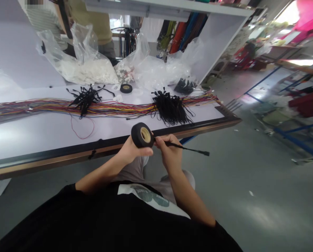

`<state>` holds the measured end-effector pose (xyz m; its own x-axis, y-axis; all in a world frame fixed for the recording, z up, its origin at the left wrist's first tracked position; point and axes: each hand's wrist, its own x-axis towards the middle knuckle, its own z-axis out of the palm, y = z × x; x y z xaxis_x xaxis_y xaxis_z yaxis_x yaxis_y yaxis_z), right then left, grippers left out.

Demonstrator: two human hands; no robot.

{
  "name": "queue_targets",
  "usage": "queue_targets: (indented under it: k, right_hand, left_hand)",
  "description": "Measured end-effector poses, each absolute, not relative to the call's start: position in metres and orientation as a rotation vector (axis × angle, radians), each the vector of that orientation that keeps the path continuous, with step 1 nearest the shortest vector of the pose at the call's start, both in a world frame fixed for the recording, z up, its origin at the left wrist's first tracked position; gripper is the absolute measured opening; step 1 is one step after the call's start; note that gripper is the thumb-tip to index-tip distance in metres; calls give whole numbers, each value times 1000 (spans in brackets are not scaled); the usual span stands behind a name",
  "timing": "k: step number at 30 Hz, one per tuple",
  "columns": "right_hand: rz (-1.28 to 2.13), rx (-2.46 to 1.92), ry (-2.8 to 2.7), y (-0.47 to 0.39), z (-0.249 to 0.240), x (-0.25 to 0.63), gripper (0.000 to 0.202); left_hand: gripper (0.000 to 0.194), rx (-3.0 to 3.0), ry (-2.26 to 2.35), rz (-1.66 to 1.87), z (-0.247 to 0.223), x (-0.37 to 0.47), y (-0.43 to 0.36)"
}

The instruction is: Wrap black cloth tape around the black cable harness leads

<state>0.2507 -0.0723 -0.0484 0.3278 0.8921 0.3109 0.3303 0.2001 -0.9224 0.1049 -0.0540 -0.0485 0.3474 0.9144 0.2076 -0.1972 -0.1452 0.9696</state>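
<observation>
My left hand [133, 149] grips a roll of black tape [138, 135] with a pale cardboard core, held in front of the table edge. Close beside it, my right hand [170, 149] pinches a short black cable [191, 149] whose small connector end sticks out to the right. The near end of the cable meets the roll's right side; the fingers hide the exact contact. On the table behind, a dense bunch of black cables [170, 108] lies over long coloured wires [124, 109]. A smaller bunch of black connector leads [85, 99] lies further left.
Clear plastic bags of white parts [89, 70] stand along the back of the table [53, 129]. A second tape roll [126, 88] lies before them. A bag with black parts [184, 85] is at the back right. People stand beyond. Blue-framed racks [300, 138] are to the right.
</observation>
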Motion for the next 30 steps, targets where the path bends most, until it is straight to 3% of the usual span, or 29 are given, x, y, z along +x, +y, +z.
queue_targets:
  k: [4,6,10,16,22,27,30]
  right_hand:
    - [652,-1395,-1216,-68,-45,257,24]
    - [645,-1406,-1291,-69,-39,257,24]
    - [623,-1341,-1380,-72,-32,256,22]
    - [691,-1309,-1359,-74,-36,253,21]
    - [617,-1354,-1521,-75,-38,250,14]
    - [404,-1353,-1528,-74,-40,251,14]
    - [405,-1368,-1533,-74,-39,254,15]
  left_hand:
    - [80,1983,704,999,-49,96,-59]
    - [63,2161,681,909,-50,94,-55]
    - [18,2038,910,1088,-53,100,-48]
    - [2,1885,1089,1107,-51,109,-49]
    - [13,1921,1201,1153,-54,113,-49]
    - [4,1500,1111,1153,-50,111,-53]
    - [32,1083,890,1031,-47,107,-45]
